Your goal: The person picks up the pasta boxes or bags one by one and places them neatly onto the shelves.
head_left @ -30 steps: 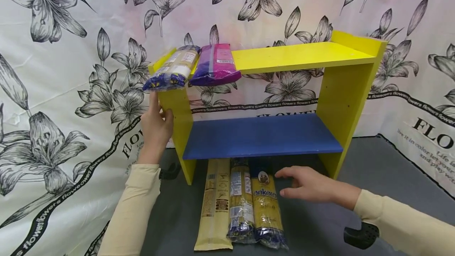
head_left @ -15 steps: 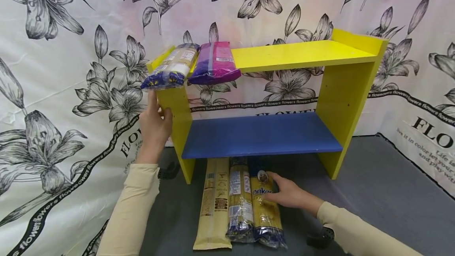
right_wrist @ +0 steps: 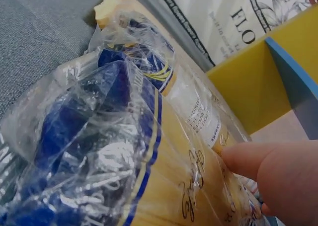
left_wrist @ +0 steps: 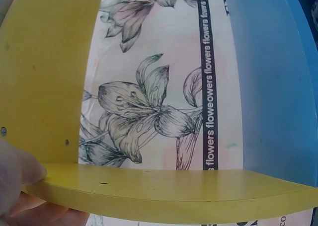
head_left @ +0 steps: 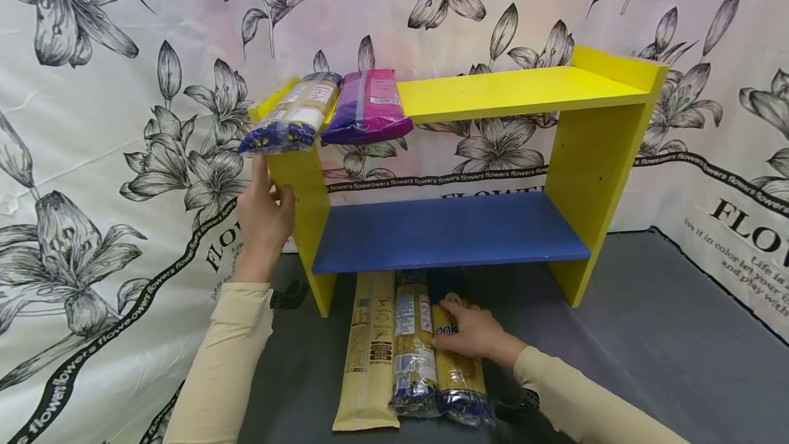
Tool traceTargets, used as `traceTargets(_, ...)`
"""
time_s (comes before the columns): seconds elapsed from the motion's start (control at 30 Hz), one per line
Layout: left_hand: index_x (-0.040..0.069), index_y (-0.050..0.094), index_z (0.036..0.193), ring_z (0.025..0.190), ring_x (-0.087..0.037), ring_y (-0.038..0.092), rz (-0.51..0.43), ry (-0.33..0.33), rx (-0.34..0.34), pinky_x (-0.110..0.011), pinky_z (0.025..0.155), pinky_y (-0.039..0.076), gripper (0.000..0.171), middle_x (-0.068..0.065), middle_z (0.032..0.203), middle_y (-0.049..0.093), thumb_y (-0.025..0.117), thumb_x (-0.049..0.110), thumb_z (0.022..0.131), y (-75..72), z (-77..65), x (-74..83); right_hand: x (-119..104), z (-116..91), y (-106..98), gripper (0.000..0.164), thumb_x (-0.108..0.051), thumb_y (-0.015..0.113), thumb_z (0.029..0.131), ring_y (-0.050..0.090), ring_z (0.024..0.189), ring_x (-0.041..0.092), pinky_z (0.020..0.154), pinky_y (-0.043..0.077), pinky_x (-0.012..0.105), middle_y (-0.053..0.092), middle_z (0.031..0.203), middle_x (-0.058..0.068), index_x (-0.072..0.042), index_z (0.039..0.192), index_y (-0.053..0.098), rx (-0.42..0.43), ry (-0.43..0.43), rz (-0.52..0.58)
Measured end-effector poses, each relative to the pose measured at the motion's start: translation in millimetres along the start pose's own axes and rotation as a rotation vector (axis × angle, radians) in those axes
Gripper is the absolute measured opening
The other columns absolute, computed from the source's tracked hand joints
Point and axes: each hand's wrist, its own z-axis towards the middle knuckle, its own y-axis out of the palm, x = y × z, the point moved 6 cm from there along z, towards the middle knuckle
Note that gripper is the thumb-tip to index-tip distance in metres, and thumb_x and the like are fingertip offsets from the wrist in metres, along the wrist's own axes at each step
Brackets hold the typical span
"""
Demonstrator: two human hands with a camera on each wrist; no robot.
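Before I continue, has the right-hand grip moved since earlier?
Yes, the right-hand grip shifted left relative to the blue shelf, onto the ankara packet.

Behind the grey tabletop [head_left: 653,344] rises a pale backdrop [head_left: 345,9] printed with black line-drawn lilies. A black band [head_left: 437,179] lettered "flowers" crosses above the tabletop's rear edge; beyond its right edge stands larger black lettering [head_left: 742,227], "FLO", with smaller lines beneath.
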Motion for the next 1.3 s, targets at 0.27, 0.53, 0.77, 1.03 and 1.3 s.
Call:
traceTargets(0.27, 0.021, 0.037, 0.155, 0.063, -0.048, 0.067, 0.016, -0.003, -0.002, -0.055, 0.069, 0.061, 0.067, -0.036, 0.105, 0.071, 0.050, -0.003, 0.094, 0.5, 0.8, -1.0, -5.9, 4.2, 2.4, 0.078, -0.044, 0.072, 0.087, 0.042, 0.134, 0.062, 0.102, 0.041, 0.072, 0.049, 0.151, 0.028, -0.015, 0.154, 0.046, -0.026, 0.013, -0.081)
traceTargets(0.53, 0.018, 0.039, 0.152, 0.066, -0.049, 0.070, 0.020, -0.014, -0.002, -0.054, 0.061, 0.060, 0.063, -0.037, 0.095, 0.070, 0.051, -0.004, 0.093, -2.5, 0.3, -1.5, -15.8, 11.7, 2.4, 0.077, -0.032, 0.079, 0.083, 0.067, 0.093, 0.038, 0.074, 0.052, 0.048, 0.071, 0.123, 0.022, -0.007, 0.150, 0.050, -0.042, -0.047, -0.109)
traceTargets(0.77, 0.022, 0.036, 0.156, 0.070, -0.049, 0.071, 0.024, -0.013, -0.012, -0.054, 0.065, 0.061, 0.068, -0.036, 0.099, 0.071, 0.051, -0.003, 0.094, -0.3, 0.2, -0.6, -12.5, 13.6, 0.3, 0.077, -0.016, 0.079, 0.079, 0.038, 0.050, 0.015, 0.049, 0.033, 0.032, 0.074, 0.102, 0.011, -0.011, 0.150, 0.050, -0.077, 0.023, -0.067)
traceTargets(1.03, 0.018, 0.038, 0.153, 0.068, -0.048, 0.071, 0.033, 0.005, -0.010, -0.053, 0.059, 0.060, 0.065, -0.037, 0.096, 0.071, 0.051, -0.004, 0.093, 2.3, -0.6, -0.8, -12.8, 14.9, -1.5, 0.073, -0.027, 0.084, 0.079, 0.065, 0.083, 0.030, 0.064, 0.050, 0.040, 0.073, 0.115, 0.016, -0.010, 0.144, 0.055, -0.052, 0.033, -0.129)
traceTargets(1.3, 0.021, 0.036, 0.155, 0.065, -0.047, 0.070, 0.034, -0.013, -0.014, -0.053, 0.062, 0.061, 0.069, -0.035, 0.085, 0.070, 0.051, -0.004, 0.093, 0.6, -0.7, -0.7, -5.0, 12.8, -5.9, 0.080, -0.010, 0.079, 0.081, 0.047, 0.048, 0.016, 0.043, 0.038, 0.031, 0.069, 0.081, 0.011, -0.011, 0.153, 0.044, -0.078, 0.047, 0.009)
